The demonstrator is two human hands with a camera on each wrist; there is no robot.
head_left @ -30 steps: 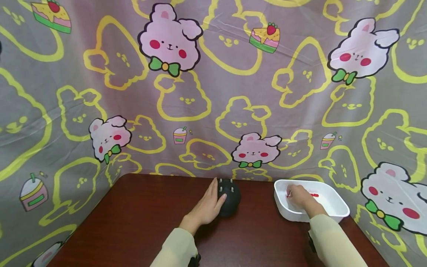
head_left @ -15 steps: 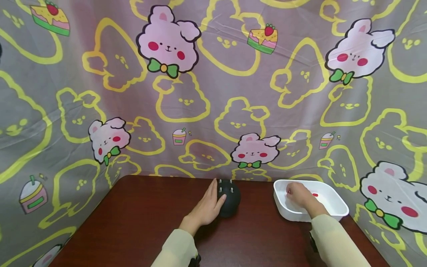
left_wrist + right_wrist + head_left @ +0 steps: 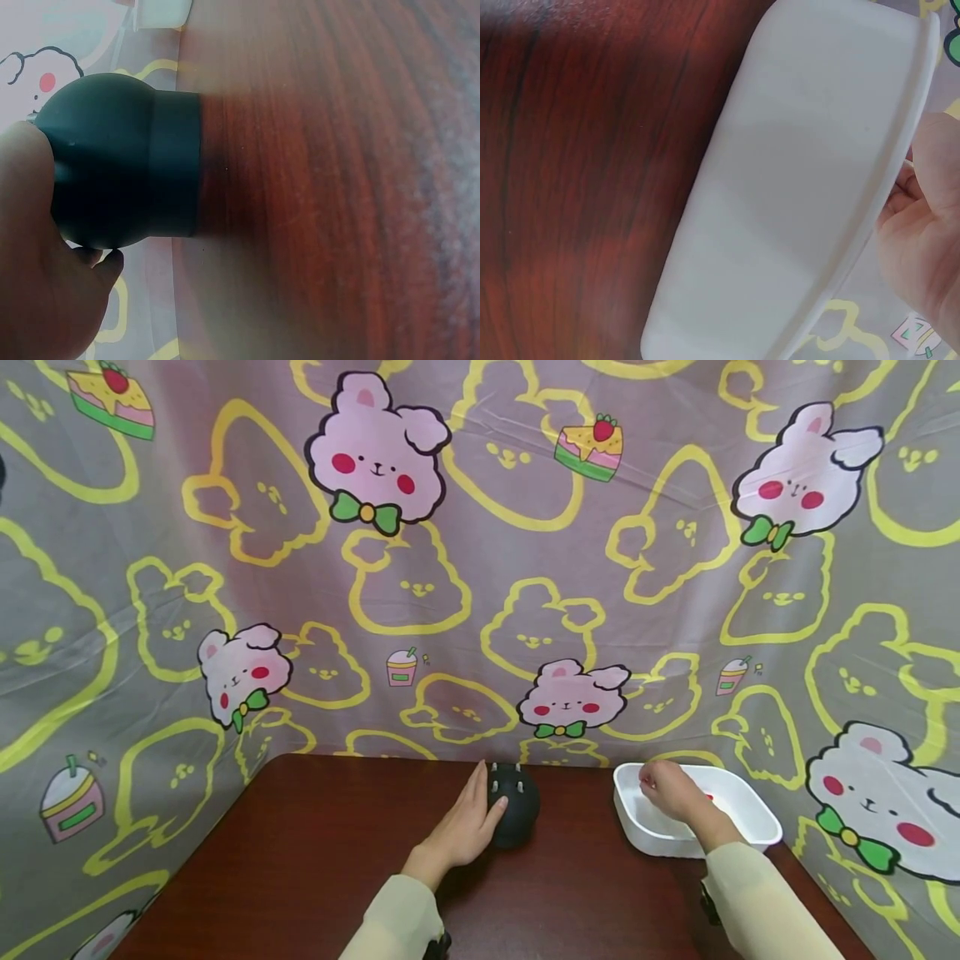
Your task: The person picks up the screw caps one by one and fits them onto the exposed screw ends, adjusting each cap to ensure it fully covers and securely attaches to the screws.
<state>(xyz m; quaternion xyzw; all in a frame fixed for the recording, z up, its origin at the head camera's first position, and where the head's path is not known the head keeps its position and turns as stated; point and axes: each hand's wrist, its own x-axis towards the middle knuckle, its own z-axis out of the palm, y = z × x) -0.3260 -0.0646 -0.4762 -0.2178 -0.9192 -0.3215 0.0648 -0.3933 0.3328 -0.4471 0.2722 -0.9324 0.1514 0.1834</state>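
Observation:
A black round holder [image 3: 517, 810] with a few short pins standing in its top sits on the dark wooden table [image 3: 315, 843] near the back. My left hand [image 3: 487, 793] rests against its left side, fingers straight and thumb on its front. In the left wrist view my palm [image 3: 37, 285] lies against the black holder [image 3: 127, 172]. My right hand [image 3: 645, 783] hovers over the left end of a white tray [image 3: 750, 814], fingertips bunched as if pinching a tiny piece too small to make out. A small red piece [image 3: 708, 796] lies in the tray.
A patterned cloth [image 3: 480, 568] with rabbits and cakes walls the table at the back and both sides. The white tray [image 3: 802, 187] stands close to the right cloth wall. Bare tabletop lies left of and in front of the holder.
My right hand has risen a little out of the tray and shifted slightly left. The left hand and the black holder have stayed put.

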